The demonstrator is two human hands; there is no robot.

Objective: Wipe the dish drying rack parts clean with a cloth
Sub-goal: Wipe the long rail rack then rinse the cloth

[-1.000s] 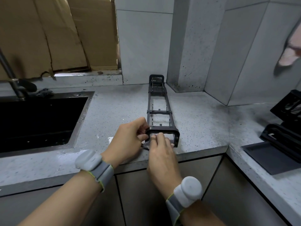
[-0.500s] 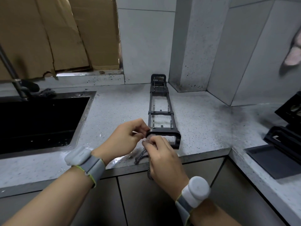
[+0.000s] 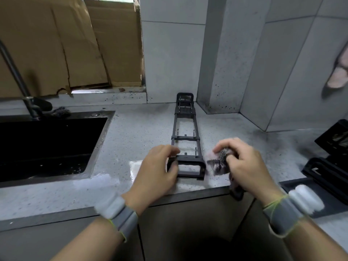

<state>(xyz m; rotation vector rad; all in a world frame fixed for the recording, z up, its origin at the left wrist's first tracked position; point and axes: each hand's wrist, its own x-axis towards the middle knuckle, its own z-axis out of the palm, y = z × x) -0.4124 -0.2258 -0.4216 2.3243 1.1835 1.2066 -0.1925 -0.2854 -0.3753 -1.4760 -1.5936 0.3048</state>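
Black rack frame [image 3: 185,146], flat on counter [image 3: 131,140]: near end gripped by left hand [image 3: 160,170]. Cloth [image 3: 219,162], blurred, apparently bunched in right hand's [image 3: 243,166] curled fingers, at frame's 3 o'clock.

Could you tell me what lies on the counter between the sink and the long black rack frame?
In the head view, only bare speckled countertop lies between the sink and the rack frame, with a wet sheen near the front edge.

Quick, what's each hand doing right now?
Left hand: grips the near end of the black rack part.
Right hand: holds the cloth.
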